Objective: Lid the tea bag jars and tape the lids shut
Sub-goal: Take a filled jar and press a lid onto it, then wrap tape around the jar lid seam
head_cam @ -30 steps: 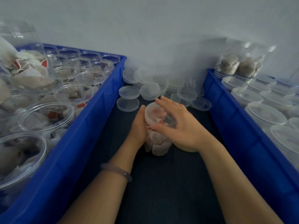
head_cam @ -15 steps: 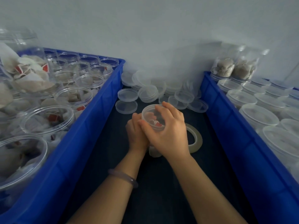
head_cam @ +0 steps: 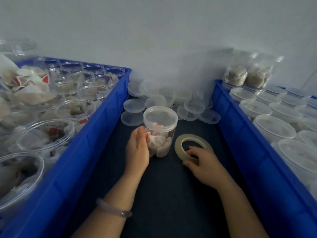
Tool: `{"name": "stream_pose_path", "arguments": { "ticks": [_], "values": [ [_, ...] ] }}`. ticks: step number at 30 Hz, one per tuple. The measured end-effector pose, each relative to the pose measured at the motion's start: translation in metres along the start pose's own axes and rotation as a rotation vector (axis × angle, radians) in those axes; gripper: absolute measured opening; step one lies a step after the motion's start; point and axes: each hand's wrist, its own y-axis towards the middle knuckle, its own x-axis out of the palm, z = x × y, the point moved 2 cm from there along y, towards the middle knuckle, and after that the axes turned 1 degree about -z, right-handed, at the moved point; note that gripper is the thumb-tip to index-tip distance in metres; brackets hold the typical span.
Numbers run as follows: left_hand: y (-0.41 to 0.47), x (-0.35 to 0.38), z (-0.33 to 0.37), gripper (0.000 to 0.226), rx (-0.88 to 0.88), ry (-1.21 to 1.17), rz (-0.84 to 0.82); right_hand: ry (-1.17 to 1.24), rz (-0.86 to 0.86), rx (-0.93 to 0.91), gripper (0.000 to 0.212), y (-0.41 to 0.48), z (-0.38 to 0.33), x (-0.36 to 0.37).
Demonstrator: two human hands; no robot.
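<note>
- Reaching for tape, the right grip [head_cam: 204, 162] hooks its fingers into the hole of the pale, ring-shaped roll of clear tape [head_cam: 178, 146], thumb against the outer rim. It is grasping the roll, which lies flat on the dark tabletop [head_cam: 171, 194].
- The left grip [head_cam: 137, 150] is released, an open palm resting against the left side of the clear round plastic jar of tea bags [head_cam: 160, 140].
- That jar stands upright just left of the roll, with its translucent round plastic lid [head_cam: 160, 117] on top.
- Risk (a judgement only): a flat palm steadies the jar poorly, so pulling tape across could tip or slide it. A lid not fully seated would be taped crooked.
- Half a second ago both grips were bunched at the jar's top. Now the right has dropped to the roll, the left sits lower, and the lid is uncovered.
</note>
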Motion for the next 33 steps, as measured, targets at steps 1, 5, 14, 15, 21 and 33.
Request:
{"name": "stream_pose_path", "arguments": {
  "ticks": [1, 5, 14, 15, 21, 33],
  "values": [
    [-0.006, -0.002, 0.001, 0.025, 0.017, 0.034, 0.008, 0.077, 0.018, -0.002, 0.022, -0.004, 0.001, -0.004],
    [-0.03, -0.019, 0.031, 0.024, 0.612, 0.125, 0.208, 0.514, 0.103, -0.098, 0.019, -0.023, -0.011, -0.018],
    [-0.059, 0.008, 0.036, 0.051, 0.656, 0.188, -0.451, 0.701, 0.099, -0.36, 0.044, -0.04, -0.037, -0.021],
    [-0.058, 0.007, 0.036, 0.05, 0.677, 0.182, -0.423, 0.701, 0.095, -0.356, 0.047, -0.04, -0.037, -0.02],
    [-0.058, 0.006, 0.037, 0.037, 0.768, 0.17, -0.174, 0.687, 0.125, -0.344, 0.051, -0.039, -0.038, -0.014],
    [-0.049, 0.005, 0.027, 0.014, 0.277, -0.181, -0.373, 0.491, 0.152, -0.307, 0.053, -0.035, -0.033, -0.01]
  ]
}}
